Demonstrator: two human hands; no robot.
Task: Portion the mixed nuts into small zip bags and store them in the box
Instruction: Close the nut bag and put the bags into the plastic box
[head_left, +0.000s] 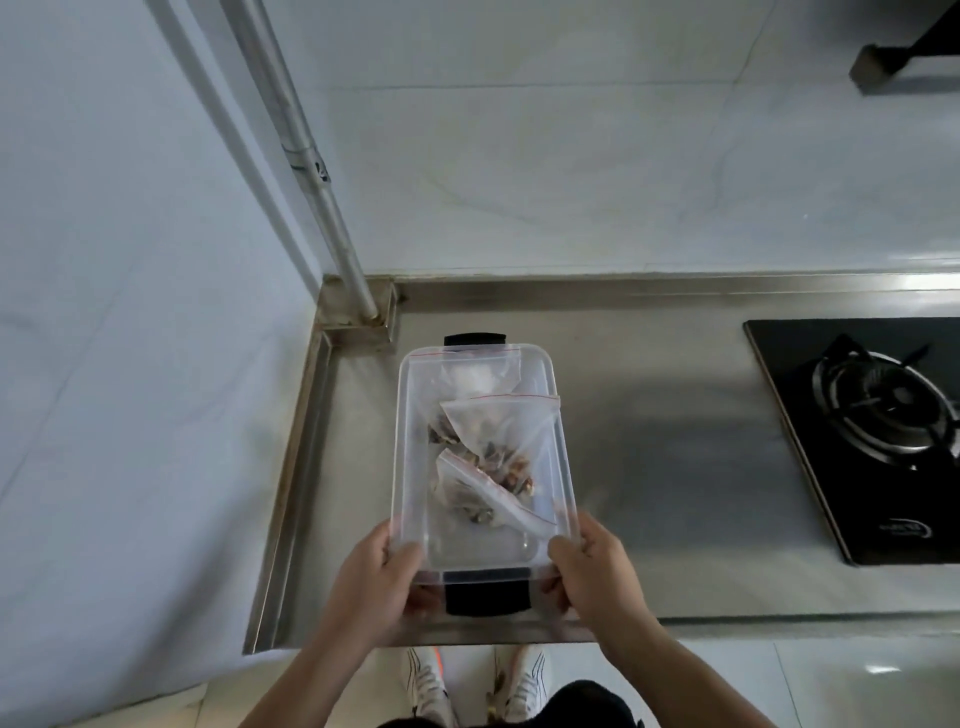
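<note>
A clear plastic box (410, 415) with black latches stands on the steel counter, its clear lid on top. Through the lid I see three small zip bags of mixed nuts: one at the far end (480, 371), one in the middle (498, 421), one nearer me (480, 493). My left hand (374, 582) grips the box's near left corner, thumb on the lid. My right hand (597, 571) grips the near right corner the same way. A black latch (485, 597) sits between my hands.
The steel counter (649, 467) has a raised rim at the left and back. A black gas hob (872, 426) lies at the right. A metal pipe (311, 171) runs up the wall corner behind the box. My shoes show below the counter edge.
</note>
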